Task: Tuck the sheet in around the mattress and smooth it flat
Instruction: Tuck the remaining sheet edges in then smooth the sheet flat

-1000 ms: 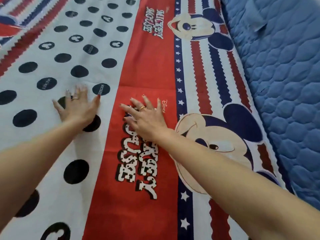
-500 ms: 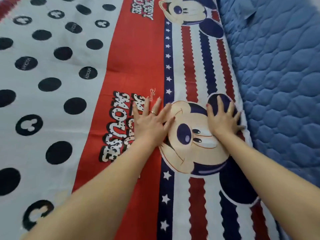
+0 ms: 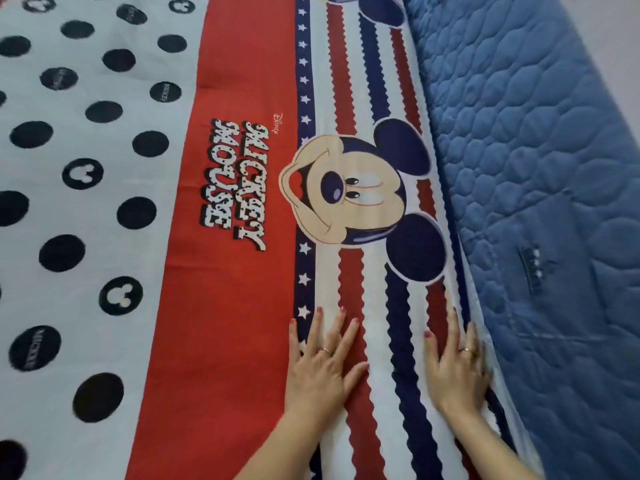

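Observation:
A printed sheet (image 3: 242, 306) lies spread over the mattress, with a white field of black dots at left, a red band with lettering in the middle and red, white and navy stripes with a cartoon mouse face at right. My left hand (image 3: 322, 368) presses flat on the striped part, fingers spread, holding nothing. My right hand (image 3: 457, 368) lies flat with spread fingers at the sheet's right border, where it meets the blue quilted mattress (image 3: 536, 202). Both hands wear a ring.
The blue quilted surface fills the right side and carries a small dark label (image 3: 531, 271). A faint fold crease (image 3: 242, 88) crosses the red band. A pale strip of wall shows at the top right corner.
Both hands have slid toward me and to the right, off the mouse face and the lettering onto the stripes. My right hand now rests at the sheet's right border.

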